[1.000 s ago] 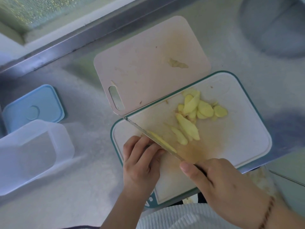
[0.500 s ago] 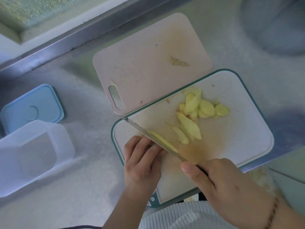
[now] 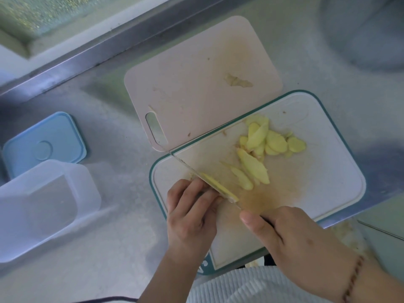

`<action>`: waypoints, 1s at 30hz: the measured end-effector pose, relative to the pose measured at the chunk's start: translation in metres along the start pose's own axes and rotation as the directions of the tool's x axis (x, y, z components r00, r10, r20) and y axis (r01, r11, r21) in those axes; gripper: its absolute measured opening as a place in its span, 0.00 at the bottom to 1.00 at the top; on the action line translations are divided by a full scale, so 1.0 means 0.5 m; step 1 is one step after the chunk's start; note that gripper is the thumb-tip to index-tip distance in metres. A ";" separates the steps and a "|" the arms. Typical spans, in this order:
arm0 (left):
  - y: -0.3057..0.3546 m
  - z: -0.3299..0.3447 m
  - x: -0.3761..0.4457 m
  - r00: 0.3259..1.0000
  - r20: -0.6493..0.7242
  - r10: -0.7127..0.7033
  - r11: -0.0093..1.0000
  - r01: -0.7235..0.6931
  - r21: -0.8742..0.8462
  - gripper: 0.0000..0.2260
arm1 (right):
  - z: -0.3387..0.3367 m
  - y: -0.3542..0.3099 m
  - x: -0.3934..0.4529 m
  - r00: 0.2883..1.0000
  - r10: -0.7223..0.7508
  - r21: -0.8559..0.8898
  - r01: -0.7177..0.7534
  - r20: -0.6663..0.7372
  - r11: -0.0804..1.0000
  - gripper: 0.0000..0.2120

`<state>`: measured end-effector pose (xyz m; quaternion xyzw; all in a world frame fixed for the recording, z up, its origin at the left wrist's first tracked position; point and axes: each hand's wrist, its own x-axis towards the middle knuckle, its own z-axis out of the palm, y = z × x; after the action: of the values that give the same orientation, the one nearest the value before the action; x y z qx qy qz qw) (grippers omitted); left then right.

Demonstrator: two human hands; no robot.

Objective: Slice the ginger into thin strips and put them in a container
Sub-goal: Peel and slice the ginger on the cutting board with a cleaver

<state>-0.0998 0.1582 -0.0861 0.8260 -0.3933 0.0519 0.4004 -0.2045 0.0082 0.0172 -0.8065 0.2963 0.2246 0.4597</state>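
Fingers of left hand (image 3: 190,217) curl on pale ginger (image 3: 218,186); right hand (image 3: 284,232) grips thin knife (image 3: 196,173).

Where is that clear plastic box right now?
The clear box sits open on the counter at the far left, just in front of its blue lid, well apart from the cutting board.

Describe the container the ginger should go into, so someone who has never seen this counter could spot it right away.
Start at the white cutting board with the teal rim in the middle of the steel counter and look to its left edge. The clear plastic container sits there, open and empty. Its neighbour just behind it is flat and opaque blue, the lid; the container is deep, boxy and see-through.
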 end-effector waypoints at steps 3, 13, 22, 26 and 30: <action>-0.002 0.001 0.001 1.000 -0.010 0.003 1.000 -0.003 0.009 0.07 | 0.004 -0.020 0.016 1.000 0.000 -0.005 0.000 0.011 1.000 0.32; 0.000 0.001 0.000 1.000 -0.015 -0.017 1.000 0.016 -0.012 0.12 | 0.007 0.014 -0.021 0.999 0.053 -0.093 -0.054 -0.010 0.994 0.38; -0.003 -0.001 -0.002 1.000 -0.001 0.003 1.000 -0.003 0.017 0.05 | 0.019 -0.017 0.032 0.998 -0.054 -0.047 0.053 -0.023 0.998 0.32; 0.001 -0.001 0.003 1.000 0.003 -0.006 1.000 0.006 0.024 0.03 | 0.014 0.017 -0.014 0.998 0.059 -0.026 -0.060 -0.024 0.998 0.36; -0.001 -0.001 0.001 1.000 0.010 -0.006 0.999 0.005 0.032 0.05 | 0.023 -0.015 0.045 0.999 -0.031 -0.015 0.030 -0.038 0.999 0.33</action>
<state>-0.0992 0.1587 -0.0858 0.8336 -0.3923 0.0528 0.3853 -0.1839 0.0150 0.0019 -0.8185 0.2909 0.2043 0.4514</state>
